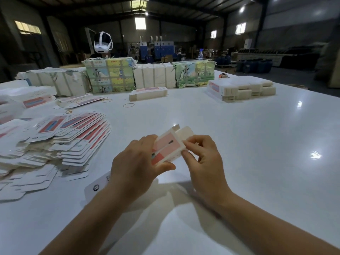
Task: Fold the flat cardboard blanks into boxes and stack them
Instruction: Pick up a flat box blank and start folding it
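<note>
A small white cardboard box (168, 144) with a red and pink printed face is held above the white table (239, 144), partly folded, its end flaps open at the far end. My left hand (136, 166) grips its left side, thumb under the near edge. My right hand (202, 159) pinches its right edge with curled fingers. A fanned pile of flat blanks (73, 137) lies to the left. Stacked folded boxes (241, 89) sit at the far right.
Wrapped bundles (110, 74) line the table's far edge, with a white headset (102, 43) behind them. A single folded box (148, 93) and rubber bands (128, 105) lie mid-table. One loose blank (97, 186) lies under my left wrist.
</note>
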